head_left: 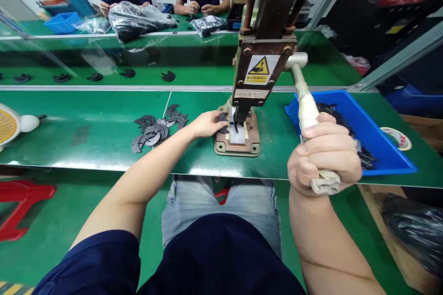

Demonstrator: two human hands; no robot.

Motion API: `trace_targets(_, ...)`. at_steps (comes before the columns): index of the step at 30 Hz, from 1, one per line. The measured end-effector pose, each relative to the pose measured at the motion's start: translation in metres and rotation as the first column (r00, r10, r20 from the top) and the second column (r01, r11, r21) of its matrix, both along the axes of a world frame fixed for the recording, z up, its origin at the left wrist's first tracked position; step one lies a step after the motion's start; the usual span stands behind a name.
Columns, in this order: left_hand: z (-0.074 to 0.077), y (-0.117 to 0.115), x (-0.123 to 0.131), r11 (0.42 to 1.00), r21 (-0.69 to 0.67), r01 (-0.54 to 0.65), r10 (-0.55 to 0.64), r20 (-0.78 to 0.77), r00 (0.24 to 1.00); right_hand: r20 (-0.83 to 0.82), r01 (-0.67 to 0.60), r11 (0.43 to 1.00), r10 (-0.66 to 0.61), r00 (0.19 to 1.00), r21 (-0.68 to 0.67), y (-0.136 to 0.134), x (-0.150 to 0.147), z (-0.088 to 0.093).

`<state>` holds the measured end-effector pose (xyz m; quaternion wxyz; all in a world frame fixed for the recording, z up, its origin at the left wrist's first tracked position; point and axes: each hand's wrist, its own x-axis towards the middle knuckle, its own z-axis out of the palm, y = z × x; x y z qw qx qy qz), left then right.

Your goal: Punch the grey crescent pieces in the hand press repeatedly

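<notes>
A hand-lever press (254, 71) with a yellow warning sticker stands on the green bench in front of me. My right hand (325, 156) is wrapped around its tape-covered lever handle (308, 109), which slants down toward me. At the press base (254, 140), my left hand (208, 124) pinches a dark, flat curved plastic piece (222, 124) beside the ram. My fingers partly cover that piece. A small pale plate (237, 136) lies under the ram's tip. Left of my left forearm is a loose pile of dark crescent-shaped pieces (155, 132).
A blue bin (384, 147) with black parts sits on the right, beside a tape roll (396, 138). Behind the bench, a row of dark curved pieces (128, 73) lies on a green belt. Two people work beyond bagged parts (138, 20). A fan (10, 124) stands at left.
</notes>
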<state>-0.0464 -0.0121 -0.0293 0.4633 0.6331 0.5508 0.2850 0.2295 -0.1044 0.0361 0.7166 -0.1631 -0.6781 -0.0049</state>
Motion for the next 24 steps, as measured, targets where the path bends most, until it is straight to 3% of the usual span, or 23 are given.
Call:
trace_targets(5,-0.016,-0.001,0.003,0.998,0.048,-0.037,0.038,-0.023,0.999,-0.006,0.001,1.0,-0.001,1.0,0.004,0.0,-0.001,0.0)
trace_targets(11,-0.006,-0.005,0.002,1.0,0.003,-0.01,0.01,0.141,0.99,-0.009,0.006,1.0,-0.006,1.0,-0.001,0.001,-0.001,-0.001)
trace_targets(14,-0.003,-0.003,0.004,1.0,0.001,0.018,-0.018,0.124,0.992,-0.016,0.008,1.0,-0.008,1.0,0.001,0.0,-0.001,-0.001)
trace_targets(24,-0.012,0.013,0.002,0.996,-0.006,0.093,-0.092,0.1,0.991,-0.012,0.033,0.999,-0.033,0.999,-0.021,-0.002,-0.002,0.0)
